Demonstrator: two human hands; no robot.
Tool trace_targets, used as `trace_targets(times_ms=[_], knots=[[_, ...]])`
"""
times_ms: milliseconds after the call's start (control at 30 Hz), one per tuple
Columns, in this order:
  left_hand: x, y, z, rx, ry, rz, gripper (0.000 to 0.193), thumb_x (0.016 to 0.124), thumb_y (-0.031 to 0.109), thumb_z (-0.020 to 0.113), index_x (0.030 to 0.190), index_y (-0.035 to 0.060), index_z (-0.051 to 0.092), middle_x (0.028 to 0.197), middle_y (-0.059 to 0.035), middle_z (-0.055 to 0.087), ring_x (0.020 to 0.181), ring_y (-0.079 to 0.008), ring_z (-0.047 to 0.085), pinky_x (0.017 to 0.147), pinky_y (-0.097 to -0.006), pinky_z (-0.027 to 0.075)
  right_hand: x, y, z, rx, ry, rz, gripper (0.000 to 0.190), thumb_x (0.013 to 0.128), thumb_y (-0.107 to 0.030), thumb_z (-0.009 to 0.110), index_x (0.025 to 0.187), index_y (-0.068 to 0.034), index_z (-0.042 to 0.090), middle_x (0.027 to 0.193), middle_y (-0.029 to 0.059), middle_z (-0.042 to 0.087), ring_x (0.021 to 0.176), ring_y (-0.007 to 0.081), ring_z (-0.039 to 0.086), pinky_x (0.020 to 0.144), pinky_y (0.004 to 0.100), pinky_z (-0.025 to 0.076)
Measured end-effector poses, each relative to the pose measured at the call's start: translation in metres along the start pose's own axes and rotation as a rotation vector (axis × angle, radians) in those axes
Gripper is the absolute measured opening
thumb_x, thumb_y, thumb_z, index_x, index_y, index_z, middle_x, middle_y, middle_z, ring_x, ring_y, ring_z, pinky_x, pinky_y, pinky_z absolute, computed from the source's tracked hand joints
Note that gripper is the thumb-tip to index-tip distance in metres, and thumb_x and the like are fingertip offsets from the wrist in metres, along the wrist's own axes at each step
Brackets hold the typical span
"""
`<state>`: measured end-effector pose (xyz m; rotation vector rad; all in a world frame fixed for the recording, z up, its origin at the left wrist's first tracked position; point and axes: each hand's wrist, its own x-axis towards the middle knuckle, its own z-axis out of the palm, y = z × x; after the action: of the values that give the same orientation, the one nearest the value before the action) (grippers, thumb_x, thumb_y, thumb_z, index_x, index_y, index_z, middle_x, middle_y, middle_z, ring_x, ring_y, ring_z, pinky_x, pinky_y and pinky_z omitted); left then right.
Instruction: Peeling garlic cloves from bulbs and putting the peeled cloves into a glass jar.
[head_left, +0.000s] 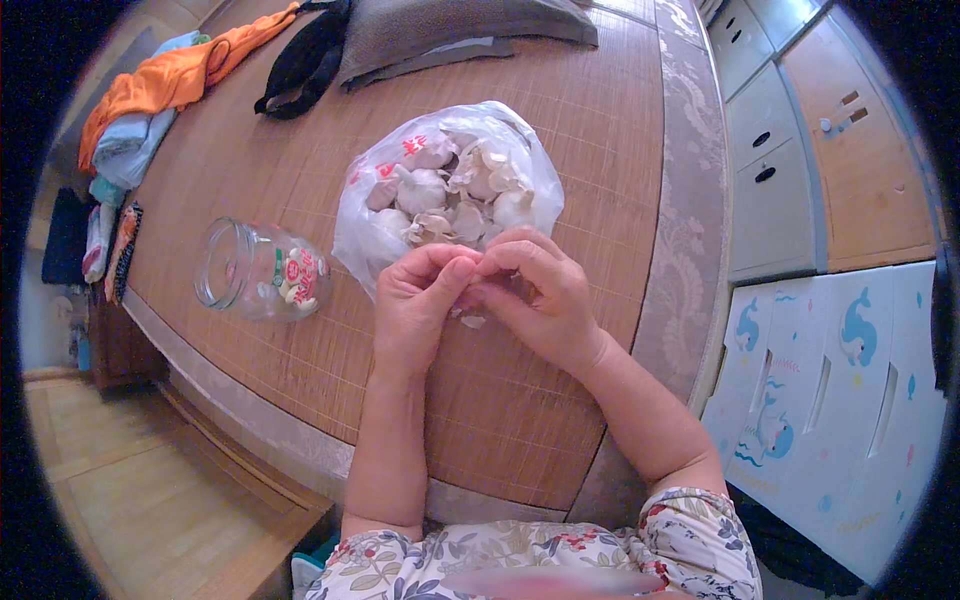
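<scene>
My left hand (420, 300) and my right hand (541, 296) meet fingertip to fingertip at the near edge of a white plastic bag (355, 225). Thumbs and forefingers pinch a small piece, apparently garlic, that the fingers mostly hide. The bag lies open and bears red writing. Whole garlic bulbs (421, 190) and loose papery skins (431, 227) fill it. A flake of skin (472, 322) lies on the mat just under my hands. To the left, a glass jar (262, 271) rests on its side, mouth facing left, with several peeled garlic cloves (302, 294) inside.
A woven bamboo mat (525, 420) with a patterned cloth border (686, 247) covers the surface. Farther back are a grey pillow (465, 34) and a black cloth item (306, 71). Folded clothes (161, 90) line the left edge. White drawers (825, 390) stand at right.
</scene>
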<state>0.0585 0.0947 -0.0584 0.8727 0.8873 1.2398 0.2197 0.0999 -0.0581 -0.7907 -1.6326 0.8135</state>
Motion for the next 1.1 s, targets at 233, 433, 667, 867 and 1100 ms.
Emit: trace_targets(times_ms=[233, 433, 667, 867, 1100], knots=[[-0.0002, -0.0006, -0.0038, -0.033, -0.017, -0.037, 0.015, 0.092, 0.014, 0.069, 0.097, 0.0008, 0.071, 0.085, -0.0029, 0.070, 0.068, -0.0053, 0.058, 0.060, -0.0188, 0.046, -0.0009, 0.0007, 0.0005, -0.020, 0.006, -0.034, 0.019, 0.077, 0.004, 0.071, 0.094, -0.002, 0.063, 0.092, 0.0103, 0.062, 0.080, 0.0215, 0.065, 0.069, 0.0303, 0.054], [0.0009, -0.0027, -0.0022, -0.004, 0.009, -0.022, 0.014, 0.092, 0.014, 0.069, 0.096, 0.0011, 0.071, 0.085, -0.0026, 0.070, 0.068, -0.0051, 0.059, 0.060, -0.0191, 0.047, 0.0002, -0.0005, 0.0009, -0.021, 0.003, -0.020, 0.019, 0.078, 0.003, 0.072, 0.093, -0.002, 0.063, 0.092, 0.0106, 0.062, 0.081, 0.0220, 0.065, 0.069, 0.0303, 0.054], [0.0018, -0.0061, -0.0062, -0.020, -0.013, -0.021, 0.014, 0.092, 0.014, 0.069, 0.096, 0.0014, 0.071, 0.085, -0.0023, 0.070, 0.068, -0.0048, 0.060, 0.060, -0.0186, 0.047, -0.0018, 0.0029, 0.0000, -0.024, -0.001, -0.030, 0.019, 0.077, 0.002, 0.073, 0.093, -0.001, 0.063, 0.091, 0.0109, 0.062, 0.081, 0.0237, 0.065, 0.070, 0.0310, 0.054], [0.0007, -0.0022, -0.0028, -0.013, 0.002, -0.015, 0.013, 0.091, 0.013, 0.069, 0.096, 0.0010, 0.071, 0.084, -0.0025, 0.070, 0.068, -0.0048, 0.060, 0.060, -0.0184, 0.047, -0.0001, 0.0003, 0.0021, -0.033, 0.009, -0.017, 0.018, 0.077, 0.002, 0.073, 0.091, -0.002, 0.062, 0.092, 0.0113, 0.063, 0.081, 0.0229, 0.066, 0.069, 0.0308, 0.054], [0.0007, -0.0043, -0.0043, -0.002, 0.003, -0.026, 0.014, 0.091, 0.015, 0.071, 0.096, 0.0014, 0.071, 0.083, -0.0023, 0.070, 0.067, -0.0050, 0.059, 0.059, -0.0185, 0.046, -0.0018, 0.0031, -0.0014, -0.050, -0.025, -0.040, 0.020, 0.077, 0.001, 0.074, 0.091, -0.002, 0.062, 0.091, 0.0103, 0.063, 0.079, 0.0215, 0.065, 0.068, 0.0295, 0.054]])
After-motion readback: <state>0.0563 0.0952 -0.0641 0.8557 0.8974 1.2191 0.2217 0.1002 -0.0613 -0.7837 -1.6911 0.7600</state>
